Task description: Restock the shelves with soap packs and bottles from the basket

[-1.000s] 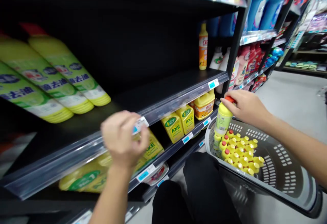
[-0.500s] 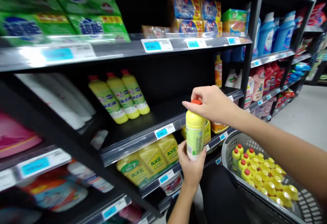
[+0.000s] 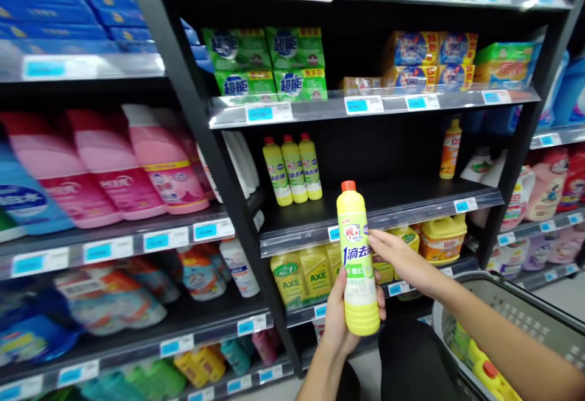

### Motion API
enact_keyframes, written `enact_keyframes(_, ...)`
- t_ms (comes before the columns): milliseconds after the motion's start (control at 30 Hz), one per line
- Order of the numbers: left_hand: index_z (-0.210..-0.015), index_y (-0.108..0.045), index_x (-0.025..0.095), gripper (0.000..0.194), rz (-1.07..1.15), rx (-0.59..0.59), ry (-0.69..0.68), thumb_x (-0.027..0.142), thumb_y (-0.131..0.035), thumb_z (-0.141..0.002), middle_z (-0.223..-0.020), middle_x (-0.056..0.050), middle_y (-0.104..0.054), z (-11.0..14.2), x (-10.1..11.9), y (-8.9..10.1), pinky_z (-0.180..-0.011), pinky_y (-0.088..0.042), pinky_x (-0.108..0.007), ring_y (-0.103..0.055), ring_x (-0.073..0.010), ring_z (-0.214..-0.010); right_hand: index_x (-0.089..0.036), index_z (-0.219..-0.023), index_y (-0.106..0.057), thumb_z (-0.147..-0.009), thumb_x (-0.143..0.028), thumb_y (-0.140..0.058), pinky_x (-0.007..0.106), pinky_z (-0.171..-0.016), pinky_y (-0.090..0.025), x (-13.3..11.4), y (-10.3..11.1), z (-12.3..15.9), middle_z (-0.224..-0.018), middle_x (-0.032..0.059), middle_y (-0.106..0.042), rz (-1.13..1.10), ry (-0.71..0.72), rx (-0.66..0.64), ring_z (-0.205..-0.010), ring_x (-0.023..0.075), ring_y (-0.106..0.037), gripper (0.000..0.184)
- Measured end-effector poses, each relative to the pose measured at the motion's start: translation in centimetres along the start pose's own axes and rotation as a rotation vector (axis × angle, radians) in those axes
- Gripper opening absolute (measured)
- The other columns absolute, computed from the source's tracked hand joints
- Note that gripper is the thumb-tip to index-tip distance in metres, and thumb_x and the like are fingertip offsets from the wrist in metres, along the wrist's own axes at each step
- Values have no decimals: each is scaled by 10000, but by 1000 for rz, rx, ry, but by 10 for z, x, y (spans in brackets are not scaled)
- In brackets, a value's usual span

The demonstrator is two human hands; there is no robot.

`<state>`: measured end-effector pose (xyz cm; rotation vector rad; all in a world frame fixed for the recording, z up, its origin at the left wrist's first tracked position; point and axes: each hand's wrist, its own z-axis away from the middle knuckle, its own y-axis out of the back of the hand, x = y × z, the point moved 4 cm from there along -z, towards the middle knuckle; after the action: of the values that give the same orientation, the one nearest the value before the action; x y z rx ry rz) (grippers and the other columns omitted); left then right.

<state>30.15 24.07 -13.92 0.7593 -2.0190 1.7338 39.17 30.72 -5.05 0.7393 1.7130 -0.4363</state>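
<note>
Upright in front of the shelves is a yellow dish soap bottle with a red cap, its printed front label facing me. My left hand is wrapped around its lower part from behind, with fingertips showing at the right side. My right hand is beside the bottle's upper right side, fingers stretched out and their tips at the label's edge. Behind, on the middle shelf, stand three matching dish soap bottles.
At the lower right is a grey basket with yellow bottles inside, partly hidden by my right forearm. Yellow AXE bottles fill part of the shelf below. Pink detergent bottles stand to the left. An orange bottle is at the right.
The bottle has turned so its front label faces me. My right hand has moved from the red cap down to the bottle's side. The view has swung left.
</note>
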Motion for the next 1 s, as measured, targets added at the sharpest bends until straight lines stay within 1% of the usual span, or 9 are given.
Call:
enact_keyframes(67,-943,-728,110,552,7,-10,9,636,-746,-776,-841,-55,-707,-1,0,2,-433,-530,-232,-616,-125,-540,-182,-1125,-672,-849,-640,-686,243,-558,-461,3,-8,0,-793,-3,-667,-65,-26,-18,-570,101,-516,535)
enact_keyframes(167,-907,-733,95,581,-4,-27,27,661,-731,-774,-791,-50,-703,-2,-1,5,-435,-531,-231,-618,-125,-514,-168,-1155,-644,-789,-618,-767,216,-469,-396,5,-12,-4,-748,-9,-657,-136,-30,1,-535,95,-487,592)
enact_keyframes(367,-919,-722,96,640,-72,-76,83,721,-661,-796,-653,-60,-681,-5,2,7,-454,-503,-221,-627,-146,-474,-156,-1134,-633,-740,-575,-830,190,-403,-376,8,-14,-10,-864,36,-704,-222,-16,46,-515,79,-496,608)
enact_keyframes(467,-935,-713,96,669,-143,-56,77,743,-664,-773,-664,-77,-692,-5,8,6,-465,-490,-233,-637,-165,-487,-156,-1116,-644,-722,-539,-856,179,-402,-361,7,-16,-9,-921,56,-731,-261,-3,86,-498,62,-485,589)
enact_keyframes(533,-942,-706,106,637,-190,25,21,716,-707,-756,-722,-81,-709,-4,14,7,-508,-513,-252,-660,-179,-554,-161,-1093,-657,-699,-507,-880,187,-457,-426,6,-15,-9,-939,67,-747,-276,24,138,-584,100,-578,570)
enact_keyframes(633,-1014,-707,152,519,-307,200,-171,598,-785,-758,-897,-74,-746,-3,31,9,-711,-567,-287,-713,-204,-785,-178,-1063,-679,-672,-468,-901,283,-699,-577,5,-14,-11,-967,80,-767,-287,91,204,-820,201,-707,535)
enact_keyframes(733,-1098,-718,185,483,-572,244,-378,524,-810,-766,-1078,-85,-746,-2,51,6,-900,-533,-312,-692,-231,-1009,-195,-1105,-675,-656,-469,-904,400,-854,-601,4,-15,-15,-1030,101,-777,-285,147,233,-959,273,-735,573)
enact_keyframes(933,-1155,-732,219,496,-1144,369,-552,376,-867,-705,-1095,-106,-732,3,79,-6,-784,-504,-325,-662,-256,-930,-188,-1137,-643,-669,-469,-888,465,-966,-582,10,-20,-18,-1132,140,-768,-239,213,307,-1043,299,-735,599)
enact_keyframes(1000,-1160,-732,241,480,-1271,361,-564,333,-858,-706,-1083,-89,-737,4,83,-12,-771,-496,-320,-657,-251,-906,-184,-1128,-651,-656,-438,-898,479,-978,-576,11,-23,-17,-1129,142,-768,-204,236,329,-1050,308,-733,591)
